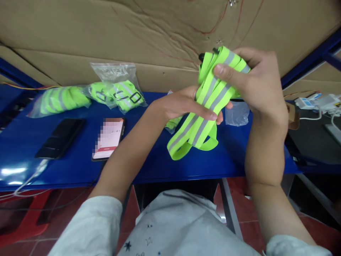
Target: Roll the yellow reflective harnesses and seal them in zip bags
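Neon yellow-green straps with grey stripes (210, 99) are bundled in folds and raised above the blue table. My left hand (190, 103) is wrapped round the middle of the bundle, its thumb across the front. At the upper end, my right hand (250, 76) grips the folded straps, with its thumb pressed on top. Dark clips (201, 57) stick out at the top of the bundle. Loops of the strap hang below my left hand. Behind the hands, a clear plastic bag (237, 113) lies on the table.
Bagged neon straps (62, 99) and another bag with black buckles (119, 94) lie at the back left of the blue table (157, 165). A dark phone (60, 138) and a lit phone (109, 138) lie nearer. White chargers (317, 102) and an open cardboard box (293, 116) are at right.
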### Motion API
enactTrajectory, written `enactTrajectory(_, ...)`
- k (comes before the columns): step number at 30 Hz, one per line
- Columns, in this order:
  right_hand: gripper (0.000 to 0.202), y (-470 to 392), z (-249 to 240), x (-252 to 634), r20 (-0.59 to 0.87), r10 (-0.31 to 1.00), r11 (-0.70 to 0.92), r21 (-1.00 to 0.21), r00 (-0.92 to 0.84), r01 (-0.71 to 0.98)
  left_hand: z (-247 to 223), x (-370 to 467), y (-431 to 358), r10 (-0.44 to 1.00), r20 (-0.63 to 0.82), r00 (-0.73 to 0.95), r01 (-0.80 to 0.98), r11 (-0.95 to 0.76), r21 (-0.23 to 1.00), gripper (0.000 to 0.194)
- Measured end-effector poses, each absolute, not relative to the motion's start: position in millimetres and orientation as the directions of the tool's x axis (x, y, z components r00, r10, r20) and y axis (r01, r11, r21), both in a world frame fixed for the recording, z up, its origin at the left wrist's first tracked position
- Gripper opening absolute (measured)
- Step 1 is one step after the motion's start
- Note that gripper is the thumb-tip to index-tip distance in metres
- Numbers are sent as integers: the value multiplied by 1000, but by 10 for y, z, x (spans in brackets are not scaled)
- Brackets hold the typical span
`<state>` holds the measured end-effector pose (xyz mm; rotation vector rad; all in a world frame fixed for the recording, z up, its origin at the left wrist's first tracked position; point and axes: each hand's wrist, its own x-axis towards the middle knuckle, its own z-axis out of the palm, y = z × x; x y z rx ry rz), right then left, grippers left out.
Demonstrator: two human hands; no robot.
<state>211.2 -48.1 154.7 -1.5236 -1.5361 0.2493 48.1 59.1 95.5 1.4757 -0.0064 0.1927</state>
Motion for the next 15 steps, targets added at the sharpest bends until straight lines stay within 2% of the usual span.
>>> enactTrajectory(2, 42, -464, 1547, 2114, 499, 825, 225, -720, 264, 657, 953, 489, 562, 174, 134, 976, -154, 107, 982, 47)
enactTrajectory(5, 37, -454, 1559, 2188, 517, 800, 292, -778, 303, 557, 932, 530, 509, 235, 147, 961, -177, 115, 977, 30)
enactTrajectory(7, 33, -466, 1573, 2248, 396, 883, 277, -873, 253, 401, 915, 555, 487, 217, 162, 963, -180, 63, 982, 23)
enactTrajectory(10, 31, -499, 1589, 2280, 183, 979, 162, -967, 94, 199, 912, 544, 490, 149, 132, 980, -129, -32, 991, 28)
enactTrajectory(12, 29, -530, 1600, 2250, 147, 987, 132, -973, 71, 189, 941, 501, 502, 191, 96, 977, -78, -96, 992, 33)
enactTrajectory(15, 29, -578, 1627, 2168, 161, 980, 125, -953, 114, 278, 1032, 424, 495, 234, 83, 969, -36, -199, 979, 34)
